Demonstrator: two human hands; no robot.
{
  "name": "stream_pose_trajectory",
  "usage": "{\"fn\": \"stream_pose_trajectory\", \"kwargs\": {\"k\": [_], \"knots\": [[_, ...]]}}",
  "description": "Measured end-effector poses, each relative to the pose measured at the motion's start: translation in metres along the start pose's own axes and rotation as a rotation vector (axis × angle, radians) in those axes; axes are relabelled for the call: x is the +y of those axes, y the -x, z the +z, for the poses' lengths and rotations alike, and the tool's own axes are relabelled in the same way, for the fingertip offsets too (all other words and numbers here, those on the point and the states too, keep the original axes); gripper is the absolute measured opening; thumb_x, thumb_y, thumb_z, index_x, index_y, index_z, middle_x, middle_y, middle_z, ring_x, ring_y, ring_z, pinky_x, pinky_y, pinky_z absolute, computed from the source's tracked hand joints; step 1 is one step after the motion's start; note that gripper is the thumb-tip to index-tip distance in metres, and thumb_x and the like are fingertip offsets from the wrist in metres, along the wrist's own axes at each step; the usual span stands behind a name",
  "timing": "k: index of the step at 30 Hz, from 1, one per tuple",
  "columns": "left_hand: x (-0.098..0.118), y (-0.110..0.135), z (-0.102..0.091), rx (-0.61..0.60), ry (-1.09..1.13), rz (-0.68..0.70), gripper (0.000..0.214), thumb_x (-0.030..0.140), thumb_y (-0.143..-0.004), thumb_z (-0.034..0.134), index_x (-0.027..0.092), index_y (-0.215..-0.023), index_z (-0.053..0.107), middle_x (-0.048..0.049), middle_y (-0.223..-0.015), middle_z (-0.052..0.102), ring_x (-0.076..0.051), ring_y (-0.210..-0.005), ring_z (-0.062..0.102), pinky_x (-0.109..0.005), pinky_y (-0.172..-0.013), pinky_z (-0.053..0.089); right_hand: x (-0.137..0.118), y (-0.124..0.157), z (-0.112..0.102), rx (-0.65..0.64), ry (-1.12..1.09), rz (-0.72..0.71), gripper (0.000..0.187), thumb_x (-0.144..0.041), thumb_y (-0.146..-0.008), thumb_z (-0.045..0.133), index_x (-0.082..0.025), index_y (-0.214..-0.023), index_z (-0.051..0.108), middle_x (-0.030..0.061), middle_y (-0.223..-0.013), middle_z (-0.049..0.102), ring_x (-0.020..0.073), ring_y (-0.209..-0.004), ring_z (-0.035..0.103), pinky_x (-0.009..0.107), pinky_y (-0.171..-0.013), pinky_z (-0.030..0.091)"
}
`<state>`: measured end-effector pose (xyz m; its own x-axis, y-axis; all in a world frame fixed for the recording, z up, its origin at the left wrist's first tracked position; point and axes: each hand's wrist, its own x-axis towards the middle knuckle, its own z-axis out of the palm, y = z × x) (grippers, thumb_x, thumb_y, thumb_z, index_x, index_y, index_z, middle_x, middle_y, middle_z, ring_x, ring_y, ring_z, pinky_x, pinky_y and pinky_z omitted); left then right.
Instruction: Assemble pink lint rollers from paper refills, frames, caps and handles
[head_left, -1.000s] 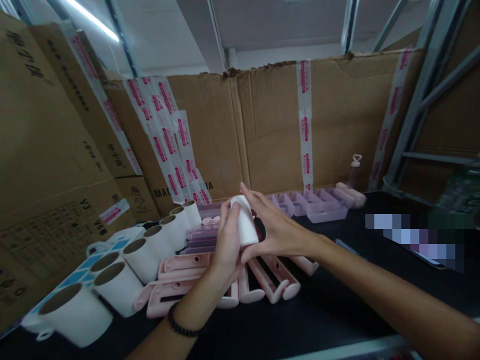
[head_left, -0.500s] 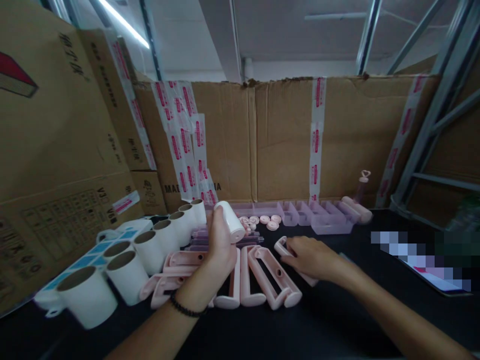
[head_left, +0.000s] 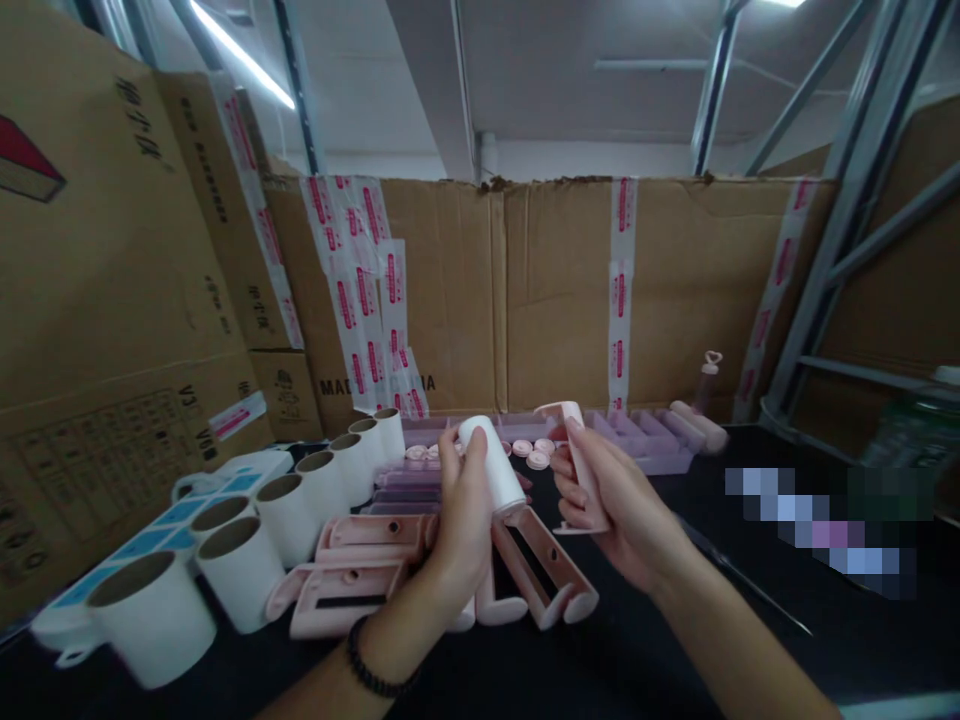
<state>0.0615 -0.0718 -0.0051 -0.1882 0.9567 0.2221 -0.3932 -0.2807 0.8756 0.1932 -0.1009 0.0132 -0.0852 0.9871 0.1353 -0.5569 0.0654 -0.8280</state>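
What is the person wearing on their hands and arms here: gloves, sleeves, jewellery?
No gloves: the left hand and right hand are bare. The left forearm and right forearm are uncovered as far as the frame shows, with no sleeve in view. A dark beaded bracelet circles the left wrist. No watch or ring can be made out.

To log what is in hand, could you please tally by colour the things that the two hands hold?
White: 1, the roll in the left hand
Pink: 1, the handle frame in the right hand
Total: 2
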Motion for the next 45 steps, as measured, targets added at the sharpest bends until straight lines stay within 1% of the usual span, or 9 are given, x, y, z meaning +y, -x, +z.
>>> {"fn": "stream_pose_trajectory", "kwargs": {"k": [2,4,8,12,19,29,33,39,45], "knots": [[-0.004,0.002,0.000,-0.012,-0.032,0.011,0.034,0.044,-0.088,0.064,0.028,-0.114,0.049,0.0031,-0.082,0.061,-0.011,-0.056,0.059,-0.019,-0.051,0.048,0.007,-0.002,0.007,0.048,0.020,-0.037,0.040,-0.053,-0.079,0.076,-0.020,-0.089,0.056,-0.0113,-0.057,0.039,0.0041,-0.040,0.031,0.015,-0.035,0.025],[-0.008,0.002,-0.001,0.000,-0.072,0.033,0.035,0.046,-0.088,0.065,0.028,-0.114,0.051,0.0021,-0.085,0.061,-0.012,-0.063,0.060,-0.019,-0.055,0.049,0.013,-0.005,0.010,0.102,0.105,-0.081,0.039,-0.056,-0.080,0.072,-0.020,-0.083,0.057,-0.0107,-0.053,0.038,0.0060,-0.040,0.035,0.017,-0.036,0.029],[-0.014,0.001,-0.003,0.012,-0.150,0.077,0.033,0.048,-0.091,0.061,0.030,-0.117,0.052,0.0005,-0.094,0.062,-0.014,-0.076,0.061,-0.021,-0.065,0.051,0.023,-0.009,0.012,0.191,0.257,-0.200,0.037,-0.054,-0.084,0.066,-0.017,-0.079,0.063,-0.0013,-0.062,0.059,0.0114,-0.051,0.053,0.022,-0.046,0.040],[-0.016,0.005,-0.001,-0.008,-0.163,0.081,0.032,0.048,-0.093,0.059,0.030,-0.118,0.052,0.0000,-0.099,0.063,-0.015,-0.085,0.063,-0.022,-0.071,0.051,0.033,-0.011,0.010,0.187,0.337,-0.229,0.042,-0.057,-0.085,0.062,-0.016,-0.085,0.070,0.0046,-0.075,0.070,0.0181,-0.065,0.063,0.028,-0.060,0.047],[-0.016,0.012,0.002,-0.047,-0.179,0.066,0.034,0.050,-0.093,0.058,0.028,-0.117,0.051,-0.0014,-0.101,0.066,-0.017,-0.087,0.064,-0.026,-0.073,0.052,0.041,-0.016,0.006,0.256,0.467,-0.327,0.045,-0.061,-0.089,0.057,-0.017,-0.083,0.067,0.0048,-0.079,0.068,0.0193,-0.072,0.060,0.028,-0.064,0.045],[0.001,0.023,0.003,-0.258,-0.230,0.138,0.026,0.042,-0.098,0.054,0.030,-0.121,0.054,-0.0019,-0.117,0.064,-0.019,-0.107,0.061,-0.026,-0.092,0.047,0.027,-0.009,0.014,0.286,0.425,-0.357,0.037,-0.056,-0.090,0.060,-0.019,-0.086,0.064,0.0019,-0.080,0.066,0.0178,-0.076,0.059,0.027,-0.067,0.046],[0.010,0.025,0.006,-0.290,-0.287,0.167,0.024,0.040,-0.097,0.056,0.030,-0.118,0.056,-0.0024,-0.112,0.065,-0.019,-0.102,0.062,-0.026,-0.088,0.048,0.022,-0.006,0.013,0.276,0.383,-0.369,0.039,-0.058,-0.089,0.061,-0.019,-0.085,0.064,0.0003,-0.075,0.063,0.0164,-0.069,0.056,0.026,-0.062,0.045],[0.020,0.024,0.005,-0.431,-0.418,0.359,0.021,0.035,-0.100,0.052,0.028,-0.119,0.057,-0.0034,-0.111,0.062,-0.019,-0.104,0.057,-0.024,-0.093,0.044,0.018,-0.001,0.012,0.330,0.419,-0.477,0.037,-0.054,-0.093,0.058,-0.019,-0.084,0.064,0.0003,-0.074,0.061,0.0155,-0.069,0.055,0.026,-0.062,0.044],[0.027,0.029,0.005,-0.535,-0.460,0.360,0.024,0.034,-0.100,0.050,0.026,-0.122,0.054,-0.0051,-0.111,0.061,-0.020,-0.097,0.058,-0.027,-0.089,0.045,0.020,0.005,0.010,0.382,0.442,-0.501,0.034,-0.052,-0.095,0.057,-0.020,-0.082,0.061,-0.0004,-0.073,0.060,0.0152,-0.067,0.054,0.027,-0.063,0.044]]}}
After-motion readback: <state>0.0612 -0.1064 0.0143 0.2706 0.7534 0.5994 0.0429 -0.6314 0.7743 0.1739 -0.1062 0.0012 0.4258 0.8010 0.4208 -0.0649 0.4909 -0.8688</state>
